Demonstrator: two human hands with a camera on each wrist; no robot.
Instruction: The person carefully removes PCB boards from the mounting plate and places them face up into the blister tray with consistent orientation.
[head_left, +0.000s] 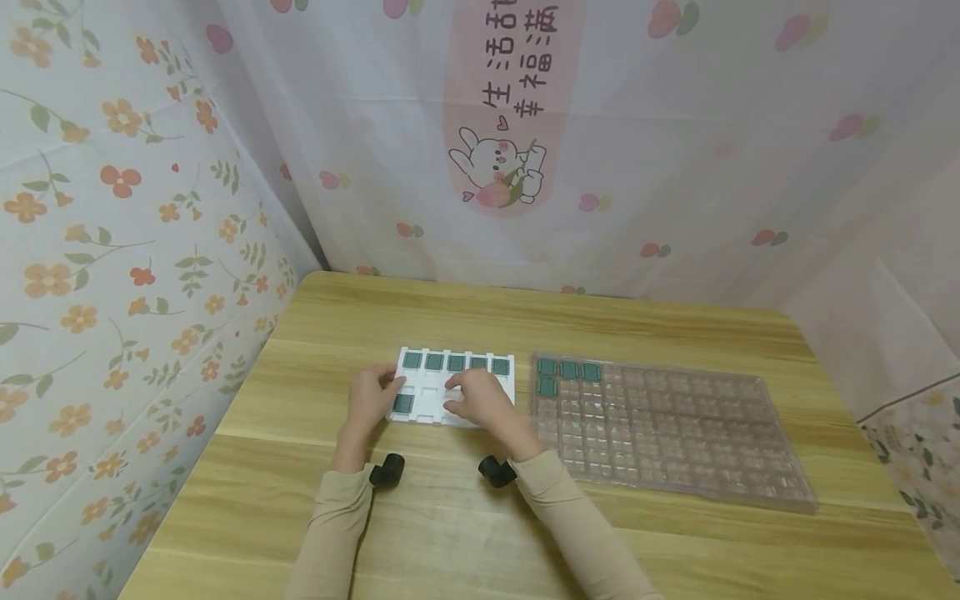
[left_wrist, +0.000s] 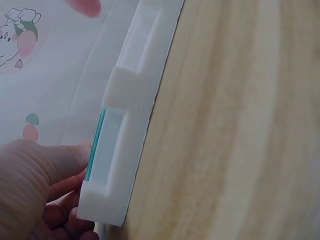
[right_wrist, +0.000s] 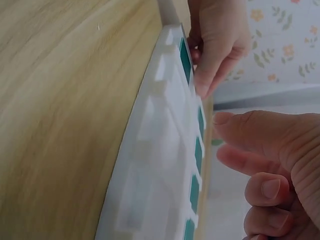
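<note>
A white tray (head_left: 418, 393) with molded pockets lies on the table, holding small green square chips. They line its back row, and another green chip (head_left: 402, 404) sits at its front left corner. My left hand (head_left: 369, 398) grips the tray's left edge, thumb on top at the chip and the other fingers curled at the side, as the left wrist view shows. Over the tray's right half hovers my right hand (head_left: 480, 398). Its thumb and index finger stand apart with nothing visible between them, and the other fingers (right_wrist: 270, 189) are curled in.
To the right lies a large clear plastic tray (head_left: 675, 433) with many pockets; several green chips (head_left: 569, 369) fill its back left corner. Black wrist mounts (head_left: 387, 472) hang by both sleeves. Patterned curtains (head_left: 375, 100) border the wooden table (head_left: 442, 533).
</note>
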